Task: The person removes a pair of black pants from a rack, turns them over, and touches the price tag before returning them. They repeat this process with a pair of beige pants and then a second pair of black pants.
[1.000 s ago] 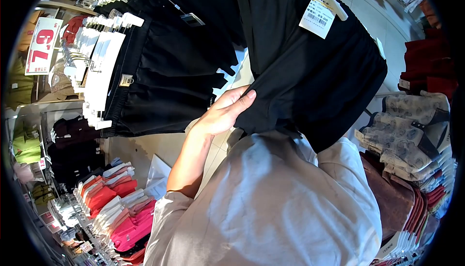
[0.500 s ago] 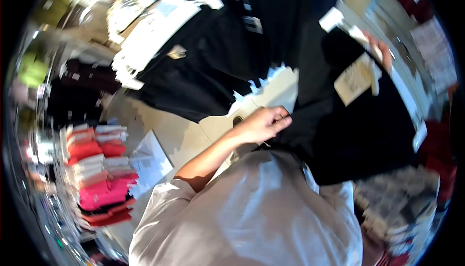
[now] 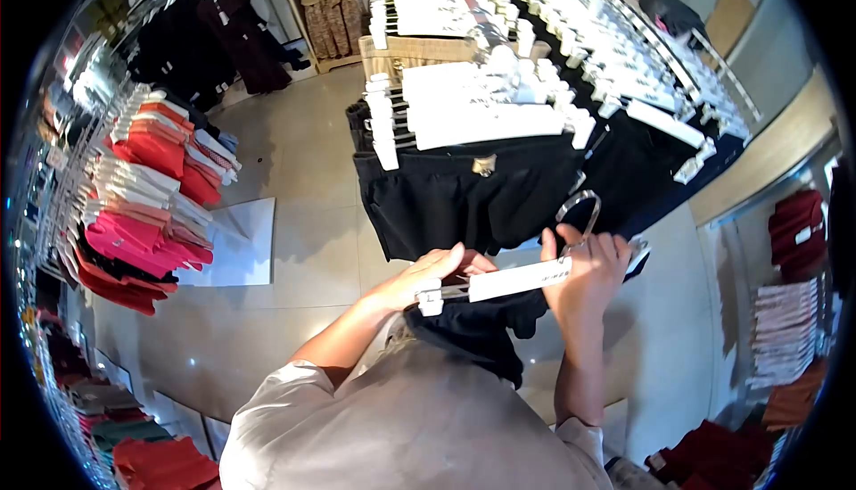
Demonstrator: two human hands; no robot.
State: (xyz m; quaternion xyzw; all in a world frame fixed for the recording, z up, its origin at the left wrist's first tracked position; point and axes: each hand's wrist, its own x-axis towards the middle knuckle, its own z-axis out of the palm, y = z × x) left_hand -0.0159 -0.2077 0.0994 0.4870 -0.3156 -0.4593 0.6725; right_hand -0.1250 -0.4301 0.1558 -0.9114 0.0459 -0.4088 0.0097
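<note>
Blk bottoms (image 3: pixel 477 331) sit just under clip hanger (image 3: pixel 513 283), nr beige shirt (image 3: pixel 419 414). R hand (image 3: pixel 586 274) grips hanger nr hook (image 3: pixel 584 204); L hand (image 3: pixel 435 273) by opp. clip (image 3: pixel 430 297), can't tell its grip.

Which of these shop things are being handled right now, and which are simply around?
Being handled:
- white hanger, gripped by the right hand; left hand by its clip, grip unclear
- black garment under the hanger

Simply around:
- racked black shorts
- pink top
- dark red garment
</note>
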